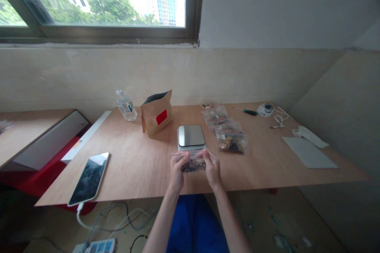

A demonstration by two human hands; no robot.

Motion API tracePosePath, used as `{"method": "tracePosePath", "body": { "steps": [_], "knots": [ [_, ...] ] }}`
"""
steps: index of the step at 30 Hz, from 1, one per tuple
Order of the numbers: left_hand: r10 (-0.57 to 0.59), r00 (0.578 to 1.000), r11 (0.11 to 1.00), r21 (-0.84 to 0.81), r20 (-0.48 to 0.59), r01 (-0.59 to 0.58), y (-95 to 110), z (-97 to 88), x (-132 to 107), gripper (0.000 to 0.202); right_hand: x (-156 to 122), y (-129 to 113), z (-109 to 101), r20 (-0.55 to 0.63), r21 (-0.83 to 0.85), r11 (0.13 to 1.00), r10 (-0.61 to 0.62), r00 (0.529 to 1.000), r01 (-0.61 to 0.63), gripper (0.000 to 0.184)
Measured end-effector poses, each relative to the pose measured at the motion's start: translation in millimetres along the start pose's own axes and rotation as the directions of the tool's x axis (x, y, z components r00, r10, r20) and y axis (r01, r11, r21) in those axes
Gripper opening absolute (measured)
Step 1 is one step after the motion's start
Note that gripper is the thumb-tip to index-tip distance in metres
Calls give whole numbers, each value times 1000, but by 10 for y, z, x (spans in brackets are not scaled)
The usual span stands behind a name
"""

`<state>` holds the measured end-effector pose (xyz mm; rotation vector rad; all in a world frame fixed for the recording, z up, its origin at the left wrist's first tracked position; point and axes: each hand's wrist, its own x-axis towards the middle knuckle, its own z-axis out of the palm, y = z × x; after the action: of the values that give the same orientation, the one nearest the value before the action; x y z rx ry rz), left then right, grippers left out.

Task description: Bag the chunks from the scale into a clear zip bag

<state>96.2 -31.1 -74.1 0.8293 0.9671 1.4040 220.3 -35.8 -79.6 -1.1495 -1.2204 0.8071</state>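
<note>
- L hand & R hand both at top edge of a clear zip bag, held just in front of the digital scale; fingers on both sides pinched narrow on the bag
- Can't tell if bag touches the plywood surface or if zip's shut; contents dark & tan loose pieces, too small to ID
- Risk: zip open or pinch slipping, pieces could spill on surface
- Risk: bag catching scale's edge could shift scale
- Risk: 3 more zip bags overlap in a loose row right of scale, so a bump could slide them
- Risk: water bottle stands nr kraft pouch; if knocked & uncapped (cap unclear), pouch could get wet
- Risk: phone sits nr surface's front edge w/ white cable running down; a snag could pull it off
- Count: 4 zip bags, 1 scale, 1 pouch w/ red label, 1 bottle, 1 phone, 1 screwdriver, 1 grey sheet, 1 power strip on floor
</note>
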Motion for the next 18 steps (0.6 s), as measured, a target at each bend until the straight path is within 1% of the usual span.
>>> {"method": "tracePosePath", "body": {
  "steps": [2,5,7,12,14,16,18],
  "knots": [
    [-20,999,999,-46,-28,19,6,2,2,24,10,-30,-17,27,51,997,54,998,-55,53],
    [-9,1000,1000,25,-7,9,60,-20,25,40,27,-30,-72,67,105,989,94,993,-101,70],
    [-10,1000,997,76,-21,12,102,-21,44,51,41,-19,-99,64,117,985,118,991,-125,75],
    [-39,996,997,67,-81,45,151,41,115,59,120,-10,-54,-6,109,973,204,979,-202,74],
    [-64,996,993,91,-64,70,165,58,168,62,183,-13,-62,-7,116,973,201,980,-198,73],
    [-54,998,986,155,-31,58,204,75,217,62,270,-14,-160,-58,107,978,188,980,-182,72],
    [31,999,975,219,-29,-24,288,110,221,58,374,-3,-371,-178,51,983,183,967,-177,74]
  ]
}}
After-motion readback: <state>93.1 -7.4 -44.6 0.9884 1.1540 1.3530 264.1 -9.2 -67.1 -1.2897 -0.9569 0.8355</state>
